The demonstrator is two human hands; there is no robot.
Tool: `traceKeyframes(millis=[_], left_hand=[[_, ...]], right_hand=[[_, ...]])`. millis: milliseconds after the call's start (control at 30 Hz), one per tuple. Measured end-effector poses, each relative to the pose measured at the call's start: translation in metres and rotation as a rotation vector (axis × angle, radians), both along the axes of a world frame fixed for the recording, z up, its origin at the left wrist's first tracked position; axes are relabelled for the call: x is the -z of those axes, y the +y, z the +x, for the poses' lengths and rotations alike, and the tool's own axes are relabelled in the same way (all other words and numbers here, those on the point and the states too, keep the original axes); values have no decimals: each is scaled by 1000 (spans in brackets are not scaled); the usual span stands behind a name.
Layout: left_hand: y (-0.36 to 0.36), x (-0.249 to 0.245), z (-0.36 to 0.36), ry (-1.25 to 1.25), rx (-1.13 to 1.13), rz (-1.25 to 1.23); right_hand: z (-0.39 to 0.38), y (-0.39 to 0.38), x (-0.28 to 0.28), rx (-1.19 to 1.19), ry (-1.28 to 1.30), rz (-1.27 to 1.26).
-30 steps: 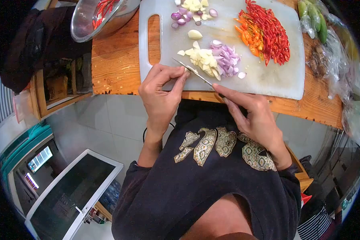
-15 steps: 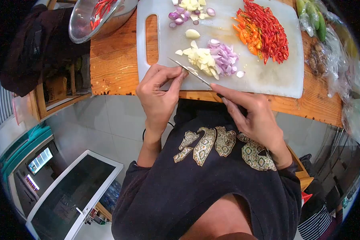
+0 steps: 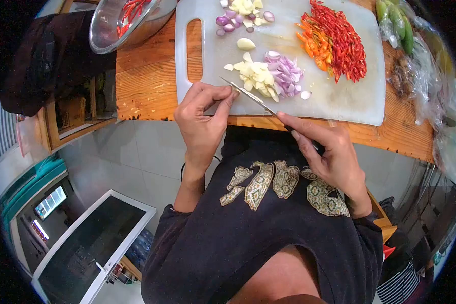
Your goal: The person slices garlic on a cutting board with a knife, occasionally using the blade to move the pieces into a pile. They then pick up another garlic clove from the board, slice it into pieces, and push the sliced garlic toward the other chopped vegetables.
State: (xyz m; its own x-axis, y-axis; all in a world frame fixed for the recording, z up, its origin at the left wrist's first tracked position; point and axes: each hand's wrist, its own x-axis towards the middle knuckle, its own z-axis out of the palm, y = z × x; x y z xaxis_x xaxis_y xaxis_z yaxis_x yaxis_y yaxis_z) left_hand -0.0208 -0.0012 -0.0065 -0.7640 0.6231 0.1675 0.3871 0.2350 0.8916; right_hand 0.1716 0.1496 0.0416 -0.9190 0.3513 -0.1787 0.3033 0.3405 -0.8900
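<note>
My right hand (image 3: 329,152) is closed around the handle of a knife (image 3: 252,96), whose blade slants up and left over the near edge of the white cutting board (image 3: 334,104). A pale slice clings to the blade. With thumb and forefinger pinched, my left hand (image 3: 202,114) holds a small garlic clove at the blade, mostly hidden by the fingers. Just beyond the knife lie a pile of sliced garlic (image 3: 256,76) and a pile of sliced shallot (image 3: 287,75). One whole garlic clove (image 3: 245,43) rests farther back on the board.
Sliced red chillies (image 3: 347,45) and orange chillies (image 3: 314,45) cover the board's right side. Peeled shallots (image 3: 229,23) and garlic sit at the back. A metal bowl (image 3: 104,30) with red chillies stands left on the wooden table (image 3: 147,86); plastic bags (image 3: 425,66) lie right.
My right hand has drawn the knife slightly back, down and to the right. My left hand keeps its pinch in nearly the same place.
</note>
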Motion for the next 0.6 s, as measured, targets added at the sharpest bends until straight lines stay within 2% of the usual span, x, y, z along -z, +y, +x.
traceKeyframes(millis=[233,433,600], left_hand=[[0,-1,1,1,2,2],[1,-2,1,42,12,-11],[1,0,3,24,-3,12]], right_hand=[[-10,-8,19,53,231,79],[-20,-11,24,46,135,68],[-6,-6,30,68,189,60]])
